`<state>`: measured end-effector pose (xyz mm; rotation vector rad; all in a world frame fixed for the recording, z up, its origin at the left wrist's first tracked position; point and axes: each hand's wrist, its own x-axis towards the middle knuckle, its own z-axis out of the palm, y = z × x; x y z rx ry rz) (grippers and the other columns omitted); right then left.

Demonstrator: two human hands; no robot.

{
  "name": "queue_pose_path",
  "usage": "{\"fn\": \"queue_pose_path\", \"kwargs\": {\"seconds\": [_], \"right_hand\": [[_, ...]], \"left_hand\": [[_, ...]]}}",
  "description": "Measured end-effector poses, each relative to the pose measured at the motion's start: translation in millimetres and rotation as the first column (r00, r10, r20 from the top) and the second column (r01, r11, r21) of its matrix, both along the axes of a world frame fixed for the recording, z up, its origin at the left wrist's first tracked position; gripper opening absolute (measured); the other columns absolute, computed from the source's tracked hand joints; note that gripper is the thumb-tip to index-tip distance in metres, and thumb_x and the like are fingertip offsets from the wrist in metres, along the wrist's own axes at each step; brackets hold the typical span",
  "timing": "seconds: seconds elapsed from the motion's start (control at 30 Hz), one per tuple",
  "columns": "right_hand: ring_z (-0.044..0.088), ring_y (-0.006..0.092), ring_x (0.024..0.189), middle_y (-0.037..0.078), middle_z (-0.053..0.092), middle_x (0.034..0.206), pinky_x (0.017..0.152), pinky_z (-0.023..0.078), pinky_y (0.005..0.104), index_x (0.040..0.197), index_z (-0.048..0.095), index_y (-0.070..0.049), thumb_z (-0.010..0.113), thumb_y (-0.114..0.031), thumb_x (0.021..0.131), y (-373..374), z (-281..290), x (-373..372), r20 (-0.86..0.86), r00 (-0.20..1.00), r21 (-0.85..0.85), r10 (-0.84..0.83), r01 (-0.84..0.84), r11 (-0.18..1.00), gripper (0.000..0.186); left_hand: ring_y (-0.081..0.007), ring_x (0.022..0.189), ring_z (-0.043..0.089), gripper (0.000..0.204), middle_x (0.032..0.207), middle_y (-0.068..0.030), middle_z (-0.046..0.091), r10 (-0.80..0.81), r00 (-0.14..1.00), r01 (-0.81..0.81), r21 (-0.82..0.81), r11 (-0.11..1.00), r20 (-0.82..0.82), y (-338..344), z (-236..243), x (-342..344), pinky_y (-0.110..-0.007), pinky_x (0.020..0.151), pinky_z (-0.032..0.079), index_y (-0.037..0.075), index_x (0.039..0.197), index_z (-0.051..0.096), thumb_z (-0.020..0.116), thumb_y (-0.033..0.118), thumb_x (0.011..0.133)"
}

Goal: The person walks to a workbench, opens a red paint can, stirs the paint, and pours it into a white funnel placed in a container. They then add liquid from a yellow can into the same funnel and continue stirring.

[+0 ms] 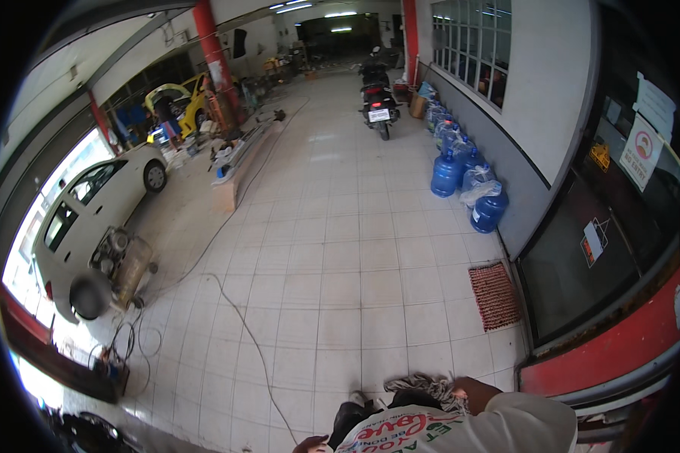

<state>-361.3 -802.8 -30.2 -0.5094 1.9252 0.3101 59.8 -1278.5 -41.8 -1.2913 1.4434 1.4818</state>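
Observation:
My right hand is at the lower right, close to my body. Its fingers are closed on a bunched grey patterned cloth, which hangs in front of my waist. Part of the cloth is hidden by my white printed shirt. At the bottom edge, my left hand shows only in part, beside my dark trousers. Too little of its fingers can be seen to judge whether it holds anything.
A thin cable runs across the tiled floor. On the left are an air compressor and a white car. Blue water bottles line the right wall, near a doormat. Farther off stands a motorcycle.

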Motion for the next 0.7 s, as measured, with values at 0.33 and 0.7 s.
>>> {"fn": "queue_pose_path", "kwargs": {"seconds": [0.33,0.7], "right_hand": [[0.075,0.0313,0.103,0.014,0.078,0.104,0.085,0.058,0.0456,0.093,0.081,-0.011,0.074,-0.023,0.072,-124,-18,-92,0.102,0.847,-0.043,-0.522,0.528,0.848,0.025],[0.072,0.0382,0.097,0.015,0.076,0.1,0.082,0.058,0.0506,0.109,0.067,-0.013,0.065,-0.039,0.095,-753,-1,-679,-0.459,0.785,-0.716,-0.417,-0.049,0.696,0.029]], "left_hand": [[-0.0216,0.074,0.074,0.035,0.096,-0.0051,0.076,0.08,0.995,-0.099,-0.413,0.905,-0.065,-416,4,-289,-0.036,0.057,0.053,0.012,0.119,0.069,0.067,0.042,0.1],[-0.0238,0.11,0.072,0.042,0.133,-0.009,0.069,0.244,0.909,-0.229,0.084,0.97,-0.339,-628,62,-609,-0.047,0.092,0.053,0.012,0.145,0.051,0.059,0.024,0.105]]}}
